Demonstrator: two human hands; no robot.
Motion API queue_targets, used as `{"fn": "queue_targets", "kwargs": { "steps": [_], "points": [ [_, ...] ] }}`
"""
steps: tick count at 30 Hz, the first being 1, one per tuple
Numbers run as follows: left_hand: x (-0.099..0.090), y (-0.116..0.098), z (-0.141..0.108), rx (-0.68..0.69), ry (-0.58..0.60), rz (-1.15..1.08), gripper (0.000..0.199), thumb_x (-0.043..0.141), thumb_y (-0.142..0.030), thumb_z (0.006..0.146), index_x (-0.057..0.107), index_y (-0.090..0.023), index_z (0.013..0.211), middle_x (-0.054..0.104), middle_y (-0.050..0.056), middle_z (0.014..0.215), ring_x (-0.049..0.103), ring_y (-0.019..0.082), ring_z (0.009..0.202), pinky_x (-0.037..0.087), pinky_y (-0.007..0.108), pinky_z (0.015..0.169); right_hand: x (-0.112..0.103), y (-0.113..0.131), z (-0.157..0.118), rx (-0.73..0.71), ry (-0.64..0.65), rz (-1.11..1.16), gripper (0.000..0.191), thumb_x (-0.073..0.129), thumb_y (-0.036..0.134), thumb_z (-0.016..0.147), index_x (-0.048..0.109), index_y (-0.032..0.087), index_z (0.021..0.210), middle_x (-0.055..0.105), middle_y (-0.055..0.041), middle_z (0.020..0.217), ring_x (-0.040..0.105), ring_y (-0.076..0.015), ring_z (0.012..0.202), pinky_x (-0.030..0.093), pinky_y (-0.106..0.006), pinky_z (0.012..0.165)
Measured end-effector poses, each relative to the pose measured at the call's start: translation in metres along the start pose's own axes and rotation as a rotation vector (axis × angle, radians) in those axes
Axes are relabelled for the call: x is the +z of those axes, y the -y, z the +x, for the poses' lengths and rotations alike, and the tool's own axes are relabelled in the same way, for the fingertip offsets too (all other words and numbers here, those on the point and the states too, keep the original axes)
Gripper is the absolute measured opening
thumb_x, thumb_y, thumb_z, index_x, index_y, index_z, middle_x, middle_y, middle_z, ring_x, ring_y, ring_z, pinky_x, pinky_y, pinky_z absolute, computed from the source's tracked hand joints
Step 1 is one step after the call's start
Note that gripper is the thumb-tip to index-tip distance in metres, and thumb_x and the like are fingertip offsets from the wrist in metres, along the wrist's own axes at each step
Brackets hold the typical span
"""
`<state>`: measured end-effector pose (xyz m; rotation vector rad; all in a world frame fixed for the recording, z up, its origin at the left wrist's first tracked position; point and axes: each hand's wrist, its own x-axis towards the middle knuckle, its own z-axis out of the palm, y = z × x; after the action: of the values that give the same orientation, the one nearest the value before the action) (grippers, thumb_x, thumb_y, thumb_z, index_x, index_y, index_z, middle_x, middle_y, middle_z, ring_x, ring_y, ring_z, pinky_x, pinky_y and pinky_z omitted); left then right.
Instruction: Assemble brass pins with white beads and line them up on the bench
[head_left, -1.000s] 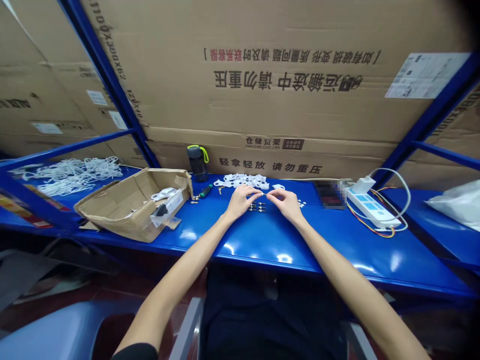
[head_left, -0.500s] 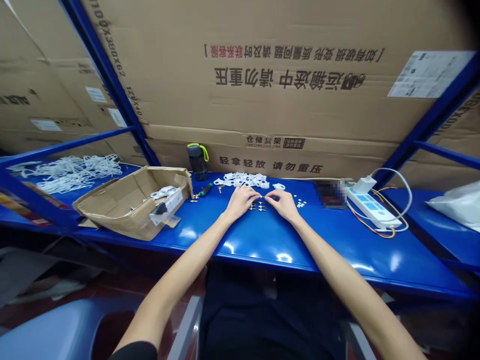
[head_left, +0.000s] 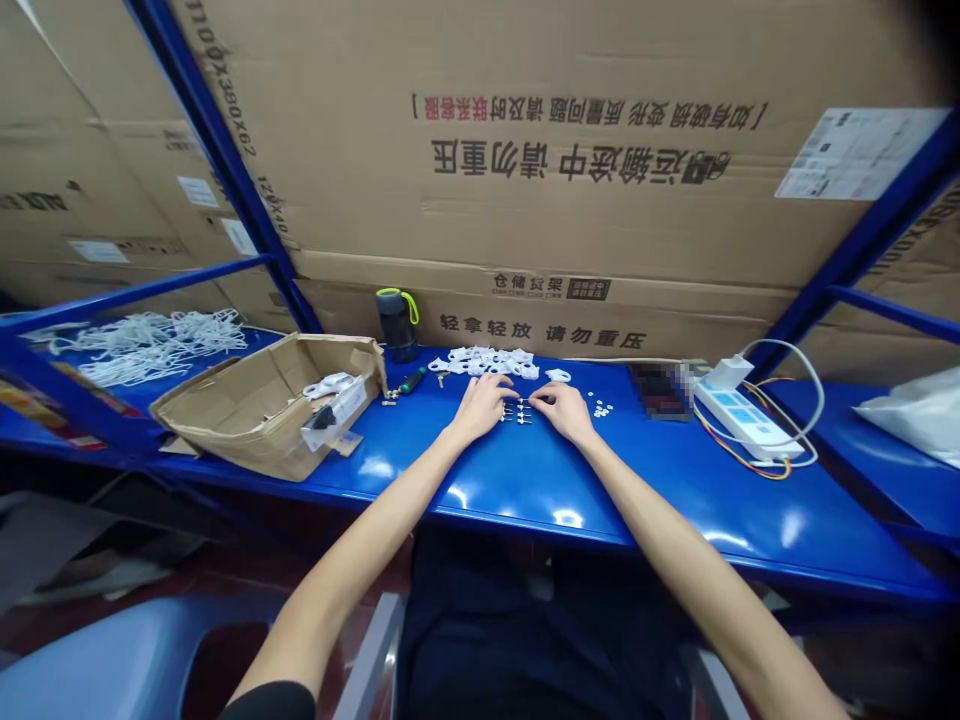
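My left hand (head_left: 480, 408) and right hand (head_left: 562, 412) curl either side of small metal fittings (head_left: 519, 412); I cannot tell if either grips one.

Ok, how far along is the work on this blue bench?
Done: a short row of small metal pins lies lined up on the blue shelf. In hand: the left hand and right hand sit beside that row, any grip too small to tell. Remaining: a heap of white plastic pieces, small white beads and a bundle of white cord lie loose.
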<state>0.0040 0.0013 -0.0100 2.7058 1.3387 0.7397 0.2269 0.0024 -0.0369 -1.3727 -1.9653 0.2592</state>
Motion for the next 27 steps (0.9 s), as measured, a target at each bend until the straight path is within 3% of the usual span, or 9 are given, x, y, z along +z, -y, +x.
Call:
{"fn": "queue_targets", "kwargs": {
  "steps": [27],
  "points": [
    [0.0007,-0.0015,-0.0011,0.045,0.007,-0.007,0.048,0.044,-0.005,0.091,0.083,-0.027,0.108,0.07,0.005,0.127,0.059,0.027,0.117,0.044,0.047,0.101,-0.0032,0.0026,-0.0031,0.001,0.038,0.071,0.01,0.074,0.028,0.086,0.083,0.023,0.086,0.075,-0.0058,0.103,0.063,-0.0172,0.075,0.052,-0.032,0.077]
  ]
}}
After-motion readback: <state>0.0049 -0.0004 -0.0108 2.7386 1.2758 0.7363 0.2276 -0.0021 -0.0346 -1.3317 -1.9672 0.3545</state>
